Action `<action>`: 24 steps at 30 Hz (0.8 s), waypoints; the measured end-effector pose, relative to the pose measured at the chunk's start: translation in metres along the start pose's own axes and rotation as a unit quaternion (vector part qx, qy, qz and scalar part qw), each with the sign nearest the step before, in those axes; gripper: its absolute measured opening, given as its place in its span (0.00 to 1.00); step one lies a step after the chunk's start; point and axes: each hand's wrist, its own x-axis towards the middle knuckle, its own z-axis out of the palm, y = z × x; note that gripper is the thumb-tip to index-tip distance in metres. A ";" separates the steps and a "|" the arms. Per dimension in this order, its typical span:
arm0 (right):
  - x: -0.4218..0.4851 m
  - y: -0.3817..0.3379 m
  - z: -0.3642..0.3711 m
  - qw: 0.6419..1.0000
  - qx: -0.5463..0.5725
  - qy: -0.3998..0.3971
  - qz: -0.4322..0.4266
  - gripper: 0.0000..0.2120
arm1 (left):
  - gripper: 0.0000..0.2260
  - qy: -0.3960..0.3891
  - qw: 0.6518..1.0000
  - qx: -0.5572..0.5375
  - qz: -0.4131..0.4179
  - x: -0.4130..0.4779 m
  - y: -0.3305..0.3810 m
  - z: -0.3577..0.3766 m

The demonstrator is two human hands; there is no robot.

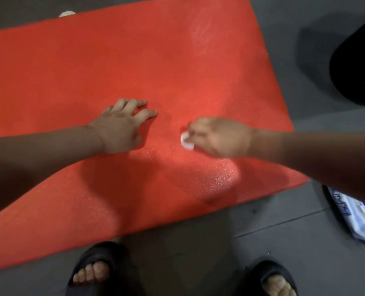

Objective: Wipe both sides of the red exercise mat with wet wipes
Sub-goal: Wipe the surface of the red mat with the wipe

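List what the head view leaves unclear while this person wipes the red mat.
Head view:
Wet wipe: mostly hidden in the blurred right hand.
Red mat: underside faces the floor; left end cut by the frame.
Pack at right: cut by the edge, covered by the forearm, print unreadable.
Dark object top right: cut off, too dark to identify.

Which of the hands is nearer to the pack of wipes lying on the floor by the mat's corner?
Right. The right hand, gripping a wet wipe, is on the mat, on the side toward the pack of wipes; the left hand rests farther off, beyond it.
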 end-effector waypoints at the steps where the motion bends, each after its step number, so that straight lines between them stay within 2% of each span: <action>1: 0.002 0.019 -0.002 0.998 -0.009 0.033 0.058 0.12 | 0.36 0.002 1.000 0.004 -0.002 0.000 0.001 0.000; 3: 0.003 0.052 -0.006 0.980 -0.010 0.073 0.186 0.14 | 0.35 0.008 1.000 0.013 -0.002 0.000 0.003 0.001; 5: 0.003 0.056 -0.007 0.964 0.006 0.084 0.252 0.13 | 0.35 0.013 1.000 0.020 0.001 0.000 0.005 0.002; 7: 0.002 0.030 -0.004 0.974 0.030 0.042 0.222 0.14 | 0.34 0.015 1.000 0.027 0.002 0.000 0.005 0.003; 11: -0.010 -0.035 -0.003 0.994 0.092 -0.026 0.055 0.09 | 0.34 0.017 0.999 0.027 -0.004 -0.001 0.007 0.004; 14: -0.004 -0.020 -0.011 0.995 0.089 -0.032 0.042 0.11 | 0.33 0.017 1.000 0.020 -0.012 0.001 0.007 0.005; 16: 0.009 0.012 -0.007 0.996 0.039 0.007 0.084 0.16 | 0.33 0.017 0.999 0.023 -0.016 0.001 0.008 0.006; 18: 0.024 0.047 -0.007 0.982 0.014 0.060 0.180 0.22 | 0.33 0.014 0.999 0.028 -0.019 0.001 0.009 0.008; 21: 0.053 0.072 -0.008 0.938 0.030 0.096 0.331 0.13 | 0.33 0.010 0.999 0.032 -0.023 0.000 0.012 0.008; 22: 0.060 0.070 -0.008 0.936 0.034 0.087 0.338 0.12 | 0.33 0.009 0.999 0.030 -0.024 0.001 0.012 0.007; 24: 0.066 0.047 -0.004 0.960 0.041 0.050 0.273 0.10 | 0.33 0.005 0.999 0.025 -0.021 0.000 0.009 0.005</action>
